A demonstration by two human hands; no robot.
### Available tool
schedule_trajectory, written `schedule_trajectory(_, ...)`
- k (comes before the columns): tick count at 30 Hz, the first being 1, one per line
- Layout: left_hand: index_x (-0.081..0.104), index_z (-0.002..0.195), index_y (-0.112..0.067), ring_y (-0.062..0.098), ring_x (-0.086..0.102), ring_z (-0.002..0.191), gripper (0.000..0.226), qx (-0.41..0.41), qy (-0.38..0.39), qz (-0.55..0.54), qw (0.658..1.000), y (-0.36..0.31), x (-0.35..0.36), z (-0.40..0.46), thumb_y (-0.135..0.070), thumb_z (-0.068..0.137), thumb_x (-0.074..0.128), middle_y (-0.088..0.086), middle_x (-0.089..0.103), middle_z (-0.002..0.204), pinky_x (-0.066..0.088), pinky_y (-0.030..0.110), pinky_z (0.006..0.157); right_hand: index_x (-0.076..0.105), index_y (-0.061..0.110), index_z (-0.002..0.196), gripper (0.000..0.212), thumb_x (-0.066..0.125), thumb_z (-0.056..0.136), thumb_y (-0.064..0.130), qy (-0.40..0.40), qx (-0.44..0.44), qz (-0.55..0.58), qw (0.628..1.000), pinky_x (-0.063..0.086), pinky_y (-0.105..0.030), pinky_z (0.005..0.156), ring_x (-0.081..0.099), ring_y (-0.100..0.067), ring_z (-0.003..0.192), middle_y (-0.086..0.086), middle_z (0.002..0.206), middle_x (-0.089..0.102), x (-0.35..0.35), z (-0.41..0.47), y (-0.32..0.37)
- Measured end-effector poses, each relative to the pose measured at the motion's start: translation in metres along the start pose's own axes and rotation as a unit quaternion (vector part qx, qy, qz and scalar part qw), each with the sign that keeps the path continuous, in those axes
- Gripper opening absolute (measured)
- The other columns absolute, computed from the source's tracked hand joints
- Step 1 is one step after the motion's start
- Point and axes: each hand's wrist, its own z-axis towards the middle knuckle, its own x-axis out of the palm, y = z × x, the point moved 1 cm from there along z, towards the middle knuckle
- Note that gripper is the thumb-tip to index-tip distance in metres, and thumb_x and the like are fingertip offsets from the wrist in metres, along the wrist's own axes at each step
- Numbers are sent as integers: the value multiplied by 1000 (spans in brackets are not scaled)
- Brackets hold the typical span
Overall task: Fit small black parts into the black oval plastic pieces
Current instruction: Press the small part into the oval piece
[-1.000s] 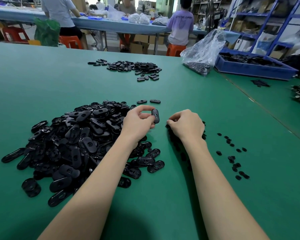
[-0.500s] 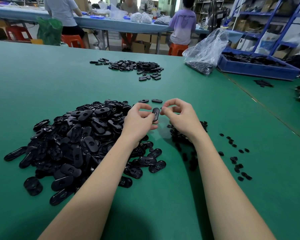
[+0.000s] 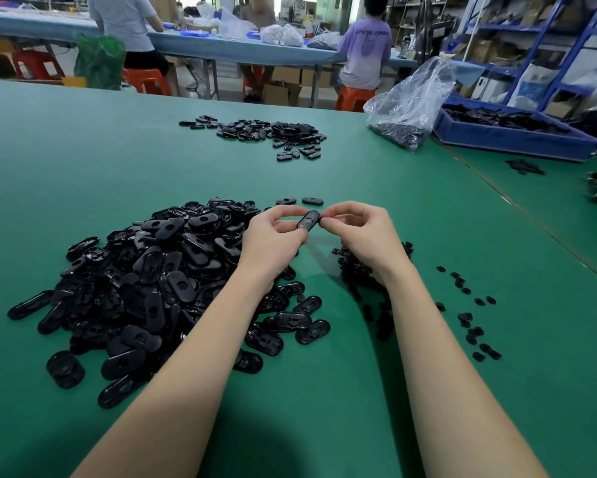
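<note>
My left hand pinches one black oval piece above the green table, tilted on edge. My right hand meets it from the right, thumb and forefinger pinched on a small black part at the oval's end. A big heap of black oval pieces lies left of my hands. A small pile of little black parts sits under my right wrist, with more small parts scattered to the right. Two single ovals lie just beyond my hands.
A second spread of oval pieces lies farther back on the green table. A clear plastic bag and a blue tray of black parts stand at the back right. People sit at a far blue table.
My right hand lifted off the small-parts pile and came up to the oval held in my left hand. Both hands rose slightly and now meet at the oval.
</note>
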Motion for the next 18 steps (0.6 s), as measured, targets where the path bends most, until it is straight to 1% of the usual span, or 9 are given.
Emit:
schedule_trajectory(2, 75, 97, -29, 7, 68, 71, 32, 4, -3, 19, 1000, 0, -1, 0, -2, 81, 69, -7, 78, 81, 56, 27, 77, 78, 25, 83, 6, 80, 87, 21, -1, 4, 3, 1000, 40, -17, 57, 51, 4, 52, 11, 73, 72, -1, 1, 2)
schedule_trajectory(4, 74, 98, -27, 8, 68, 72, 31, 1, -1, 20, 1000, 1, 0, 1, -2, 81, 70, -8, 78, 82, 56, 28, 77, 78, 23, 82, 5, 80, 86, 20, -2, 10, -2, 1000, 38, -16, 55, 49, 4, 49, 14, 66, 69, -1, 2, 4)
schedule_trajectory(6, 73, 97, -26, 11, 66, 70, 30, -4, -1, 13, 1000, 0, 0, 1, -2, 80, 70, -7, 78, 82, 56, 30, 77, 78, 23, 81, 5, 80, 85, 21, -7, 19, -20, 1000, 38, -13, 52, 49, 4, 48, 16, 62, 68, 1, 3, 5)
schedule_trajectory(8, 74, 94, -26, 11, 64, 67, 29, -7, -1, 6, 1000, 0, -1, 1, -1, 78, 69, -6, 77, 80, 55, 29, 76, 79, 24, 80, 4, 79, 83, 22, -12, 25, -34, 999, 38, -11, 49, 51, 2, 51, 12, 67, 71, 3, 3, 6)
schedule_trajectory(11, 75, 89, -26, 11, 63, 67, 29, -10, 5, -4, 1000, -1, -1, 0, 0, 78, 68, -6, 77, 78, 53, 24, 72, 79, 24, 80, 3, 79, 82, 23, -13, 31, -38, 999, 38, -11, 48, 52, -5, 56, 6, 72, 74, 5, 1, 7)
schedule_trajectory(13, 75, 89, -26, 13, 62, 69, 29, -12, 10, -10, 1000, -1, -1, 0, 0, 78, 68, -5, 77, 79, 52, 26, 72, 79, 24, 80, 2, 79, 82, 23, -13, 38, -36, 999, 38, -11, 47, 52, -6, 57, 5, 74, 75, 5, 0, 8)
schedule_trajectory(16, 74, 87, -25, 16, 58, 70, 29, -14, 18, -25, 999, -2, -1, -1, 1, 78, 66, -2, 76, 77, 49, 29, 72, 78, 25, 79, 4, 81, 81, 24, -14, 54, -22, 998, 37, -11, 46, 50, -3, 53, 6, 72, 72, 6, -1, 9)
schedule_trajectory(18, 74, 87, -26, 16, 57, 70, 29, -13, 21, -28, 999, -3, -1, -1, 0, 77, 66, -1, 76, 78, 49, 30, 73, 77, 25, 77, 7, 83, 80, 24, -14, 65, -4, 998, 36, -14, 49, 46, 2, 47, 10, 67, 68, 5, -2, 10)
